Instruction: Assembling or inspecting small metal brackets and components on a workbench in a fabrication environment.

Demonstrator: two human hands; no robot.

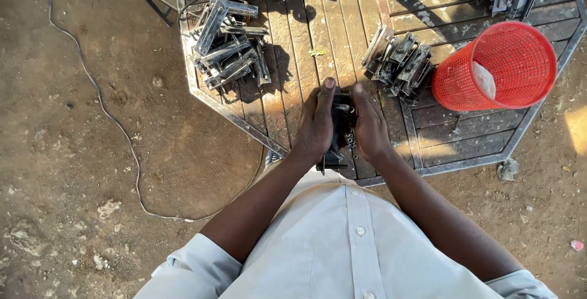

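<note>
Left hand [316, 123]: grasping dark metal bracket piece [340, 129] at near edge of slatted wooden table [306, 36].
Right hand [369, 126]: grasping same piece.

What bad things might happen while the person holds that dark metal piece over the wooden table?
1. Both hands, left hand and right hand, squeeze the metal piece bare, so an edge might pinch or cut a finger.
2. It is held near the table edge; if the grip slips, it may drop onto the dirt.
3. The red basket lies tipped beside a pile of metal parts and might roll if bumped.
</note>
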